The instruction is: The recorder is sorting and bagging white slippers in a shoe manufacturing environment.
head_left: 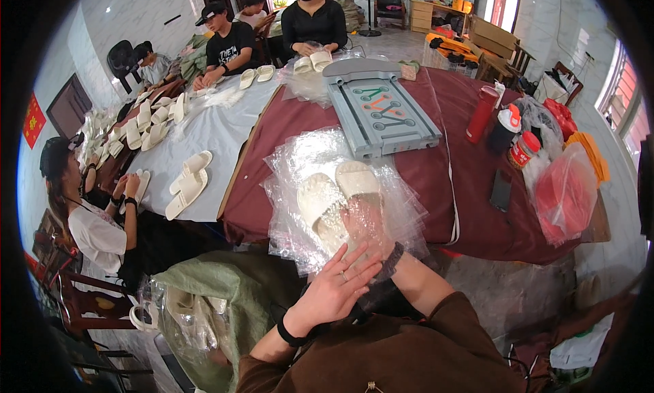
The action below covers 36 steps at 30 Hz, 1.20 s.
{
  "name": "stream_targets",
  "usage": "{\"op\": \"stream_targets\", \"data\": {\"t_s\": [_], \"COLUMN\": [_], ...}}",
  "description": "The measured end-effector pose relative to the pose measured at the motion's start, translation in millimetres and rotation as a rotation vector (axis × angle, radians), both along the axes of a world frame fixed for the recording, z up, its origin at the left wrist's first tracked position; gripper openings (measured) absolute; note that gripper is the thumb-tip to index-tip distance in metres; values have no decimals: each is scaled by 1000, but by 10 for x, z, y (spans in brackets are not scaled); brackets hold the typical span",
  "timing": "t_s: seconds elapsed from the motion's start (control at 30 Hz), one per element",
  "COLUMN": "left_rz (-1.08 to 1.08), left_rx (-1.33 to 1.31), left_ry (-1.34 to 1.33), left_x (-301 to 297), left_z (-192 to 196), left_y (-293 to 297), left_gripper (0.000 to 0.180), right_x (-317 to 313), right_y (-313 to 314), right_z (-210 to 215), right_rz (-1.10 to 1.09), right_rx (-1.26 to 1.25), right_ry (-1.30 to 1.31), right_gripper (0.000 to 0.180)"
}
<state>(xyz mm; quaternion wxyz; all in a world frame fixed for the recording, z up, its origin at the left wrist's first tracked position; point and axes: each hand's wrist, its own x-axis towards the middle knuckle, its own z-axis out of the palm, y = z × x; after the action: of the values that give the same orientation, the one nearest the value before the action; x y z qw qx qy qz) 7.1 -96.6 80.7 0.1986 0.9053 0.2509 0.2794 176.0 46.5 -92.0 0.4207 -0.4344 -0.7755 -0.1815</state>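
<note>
A pair of cream slippers (357,179) lies side by side in a clear plastic bag (318,239), on top of a spread stack of similar bags. My right hand (370,224) reaches to the right-hand slipper, behind shiny plastic. Its fingertips are hidden at the slipper's strap, so their grip is unclear. Over the bag's near end, my left hand (344,278) crosses in front of my right wrist. Its fingers are stretched out and hold nothing; a ring and a black wristband show on it.
Beyond the bags sits a grey plastic board (381,110) on the maroon cloth (422,182). Bottles (482,113), a jar (524,149), a phone (501,190) and a red bag (564,195) lie right. An open green sack (225,297) stands near-left. Co-workers handle slippers left and opposite.
</note>
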Motion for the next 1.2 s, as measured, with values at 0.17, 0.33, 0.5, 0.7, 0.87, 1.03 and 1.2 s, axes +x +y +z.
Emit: {"op": "stream_targets", "data": {"t_s": [0.17, 0.33, 0.5, 0.7, 0.87, 1.03, 1.2], "left_rz": [91, 437, 515, 898, 758, 688, 771], "left_rx": [41, 124, -63, -453, -799, -854, -730], "left_ry": [-10, -19, -73, -368, -524, -559, -679], "left_x": [-317, -475, -704, -880, -925, -845, -1025], "left_z": [89, -117, -337, -713, -1058, -1115, -1184], "left_y": [-86, 57, 76, 227, 303, 431, 412], "left_gripper": [46, 60, 89, 49, 53, 57, 63], "right_x": [-470, -482, -376, 430, 969, 920, 811], "right_y": [123, 241, -601, -1359, -1262, -1027, -881], "right_z": [868, 888, 888, 1546, 1362, 999, 620], "right_rz": [-120, -138, 97, 842, 219, -189, 33], "right_rx": [-471, -682, -511, -1281, -933, -857, -845], "right_ry": [310, 406, 159, 193, 813, 641, 671], "right_gripper": [33, 48, 66, 31, 17, 41, 42]}}
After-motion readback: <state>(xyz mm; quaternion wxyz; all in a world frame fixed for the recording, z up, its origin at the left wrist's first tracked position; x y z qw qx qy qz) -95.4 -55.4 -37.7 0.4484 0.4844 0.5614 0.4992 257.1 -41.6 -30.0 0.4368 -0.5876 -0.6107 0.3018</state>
